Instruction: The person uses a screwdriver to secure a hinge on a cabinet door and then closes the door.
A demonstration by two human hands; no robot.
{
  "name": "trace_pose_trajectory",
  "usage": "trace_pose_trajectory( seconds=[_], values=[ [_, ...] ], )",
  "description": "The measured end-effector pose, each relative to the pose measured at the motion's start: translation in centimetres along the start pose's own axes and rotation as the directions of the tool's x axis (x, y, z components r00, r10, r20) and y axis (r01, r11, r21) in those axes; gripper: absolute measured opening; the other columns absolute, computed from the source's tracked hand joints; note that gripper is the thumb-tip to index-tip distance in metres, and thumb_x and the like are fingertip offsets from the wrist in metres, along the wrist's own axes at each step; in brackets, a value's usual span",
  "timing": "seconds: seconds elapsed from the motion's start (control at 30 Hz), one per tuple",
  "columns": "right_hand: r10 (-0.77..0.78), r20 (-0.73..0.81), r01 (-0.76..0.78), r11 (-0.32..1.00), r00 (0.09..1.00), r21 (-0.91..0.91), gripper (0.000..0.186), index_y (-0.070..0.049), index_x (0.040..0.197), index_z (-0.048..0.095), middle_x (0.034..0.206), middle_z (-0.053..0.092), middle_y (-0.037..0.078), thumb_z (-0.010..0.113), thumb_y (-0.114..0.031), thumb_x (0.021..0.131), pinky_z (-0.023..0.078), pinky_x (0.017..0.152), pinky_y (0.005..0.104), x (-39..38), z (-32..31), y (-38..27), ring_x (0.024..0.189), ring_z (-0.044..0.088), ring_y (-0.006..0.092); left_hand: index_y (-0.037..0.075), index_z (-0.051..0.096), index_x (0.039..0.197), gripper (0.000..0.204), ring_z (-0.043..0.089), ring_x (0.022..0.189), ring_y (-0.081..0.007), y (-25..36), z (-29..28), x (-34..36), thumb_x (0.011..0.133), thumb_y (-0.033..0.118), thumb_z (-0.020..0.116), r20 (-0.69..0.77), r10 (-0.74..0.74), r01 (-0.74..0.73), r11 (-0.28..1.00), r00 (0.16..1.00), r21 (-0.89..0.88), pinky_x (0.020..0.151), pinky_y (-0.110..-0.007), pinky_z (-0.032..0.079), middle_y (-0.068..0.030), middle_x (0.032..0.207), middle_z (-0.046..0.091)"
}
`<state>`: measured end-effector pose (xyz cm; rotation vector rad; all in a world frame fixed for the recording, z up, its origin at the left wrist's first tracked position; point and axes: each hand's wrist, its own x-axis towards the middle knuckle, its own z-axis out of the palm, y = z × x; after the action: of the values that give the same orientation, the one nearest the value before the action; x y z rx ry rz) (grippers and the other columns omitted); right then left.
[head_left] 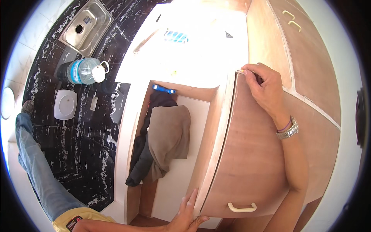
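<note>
A brown wooden cabinet door (247, 143) with a cream handle (242, 208) fills the right of the middle. At its far corner my right hand (266, 85) is closed in a pinch, the fingertips at the edge around a small pale thing too small to name. My left hand (186, 216) grips the near end of the cabinet frame (210, 166), fingers along its side and thumb by the door's near corner. Left of the frame, an open compartment holds a grey-brown cloth (169, 135), dark clothing (141, 158) and a blue tool handle (164, 89).
A white surface (208, 58) beyond carries a blue-and-white pack (176, 36) and a dark small piece (229, 34). On the black marbled surface at left are a steel sink (87, 27), a water jug (87, 71) and a white square lid (65, 104). More cabinet doors (309, 46) stand far right.
</note>
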<state>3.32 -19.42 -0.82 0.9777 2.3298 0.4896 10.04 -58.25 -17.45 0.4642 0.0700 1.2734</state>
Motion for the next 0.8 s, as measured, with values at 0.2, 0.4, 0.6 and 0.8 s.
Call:
trace_pose_trajectory(
  seconds=[0.2, 0.4, 0.6, 0.8],
  values=[
    [-0.016, -0.005, 0.016, 1.000, 1.000, -0.009, 0.011, 0.001, 0.097, 0.075, 0.079, 0.070, 0.010, 0.068, -0.006, 0.092, 0.043, 0.056, 0.0307, -0.01, 0.05, -0.04, 0.058, 0.054, 0.0163, -0.011, -0.002, 0.158, 0.100, 0.026, 0.143, -0.0512, -0.66, -0.11, 0.14, 0.098, 0.025, 0.069, 0.014, 0.008, -0.007, 1.000, 1.000, -0.003, 0.119, -0.058, 0.024, -0.0374, 0.156, 0.022],
    [-0.002, 0.009, 0.002, 1.000, 1.000, -0.011, 0.012, 0.001, 0.098, 0.075, 0.081, 0.071, 0.010, 0.068, -0.006, 0.092, 0.044, 0.056, 0.0303, 0.02, -0.07, -0.10, 0.058, 0.055, 0.0158, -0.014, -0.002, 0.157, 0.104, 0.026, 0.143, -0.0507, -0.48, -0.17, 0.28, 0.097, 0.029, 0.072, 0.032, -0.018, 0.019, 0.999, 0.999, -0.040, 0.121, -0.057, 0.022, -0.0367, 0.158, 0.022],
    [0.000, -0.005, 0.000, 1.000, 1.000, -0.019, 0.012, 0.001, 0.097, 0.076, 0.081, 0.072, 0.010, 0.068, -0.007, 0.092, 0.045, 0.057, 0.0295, 0.06, -0.09, -0.43, 0.059, 0.056, 0.0153, -0.014, -0.003, 0.157, 0.103, 0.025, 0.144, -0.0508, -0.01, -0.55, 0.43, 0.099, 0.032, 0.070, 0.058, -0.043, 0.045, 0.998, 0.997, -0.038, 0.121, -0.058, 0.022, -0.0381, 0.158, 0.019],
    [0.009, 0.002, -0.009, 1.000, 1.000, 0.004, 0.012, 0.001, 0.097, 0.076, 0.082, 0.073, 0.010, 0.069, -0.006, 0.092, 0.045, 0.057, 0.0296, -0.08, -0.03, -0.30, 0.059, 0.056, 0.0152, -0.007, -0.006, 0.159, 0.098, 0.025, 0.143, -0.0533, 0.14, -0.25, -0.17, 0.099, 0.020, 0.067, 0.024, 0.016, -0.017, 0.999, 1.000, 0.037, 0.117, -0.061, 0.027, -0.0385, 0.157, 0.016]
  ],
)
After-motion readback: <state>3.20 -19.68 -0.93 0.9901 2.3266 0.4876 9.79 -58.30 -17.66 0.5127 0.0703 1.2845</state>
